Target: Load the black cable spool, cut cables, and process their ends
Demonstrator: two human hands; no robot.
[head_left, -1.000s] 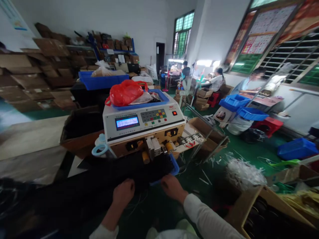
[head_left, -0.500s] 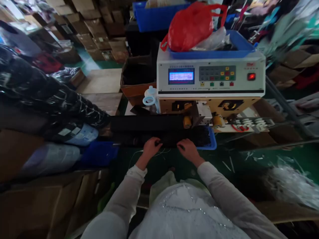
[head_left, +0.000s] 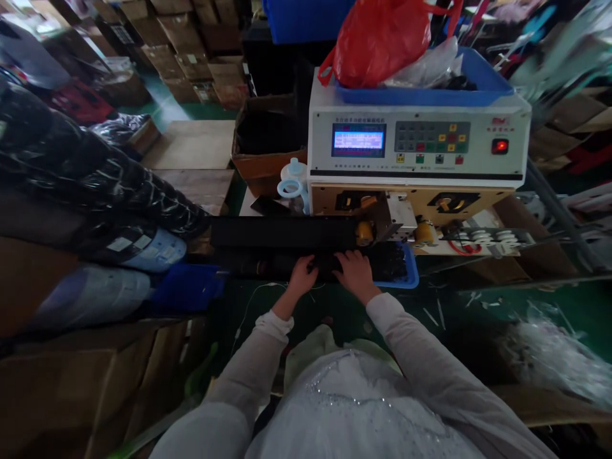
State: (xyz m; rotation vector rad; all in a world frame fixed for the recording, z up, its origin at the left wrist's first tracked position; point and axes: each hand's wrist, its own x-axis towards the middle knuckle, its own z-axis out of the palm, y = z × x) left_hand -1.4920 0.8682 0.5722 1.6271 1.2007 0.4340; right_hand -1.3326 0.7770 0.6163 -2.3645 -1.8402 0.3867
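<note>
My left hand (head_left: 302, 278) rests at the dark material (head_left: 275, 262) in front of the machine, its fingers curled round something dark that I cannot make out. To its right, my right hand (head_left: 354, 271) lies over the same dark material with its fingers spread. Behind both hands runs a long black trough (head_left: 282, 232), ending at the yellow roller (head_left: 364, 233) of the white machine (head_left: 415, 143). The machine's display is lit. A blue tray (head_left: 411, 268) holding dark pieces sits under the machine, right of my right hand.
A red bag (head_left: 382, 44) and a blue tray (head_left: 421, 95) stand on the machine. Beside it is a pale blue bottle (head_left: 293, 182). Black wrapped rolls (head_left: 95, 172) lie at the left, near a blue bin (head_left: 186, 287). Cardboard boxes (head_left: 184, 35) are stacked behind.
Both hands have moved forward onto the dark material. My right hand has gone from bent fingers to spread ones. The camera view has shifted slightly.
</note>
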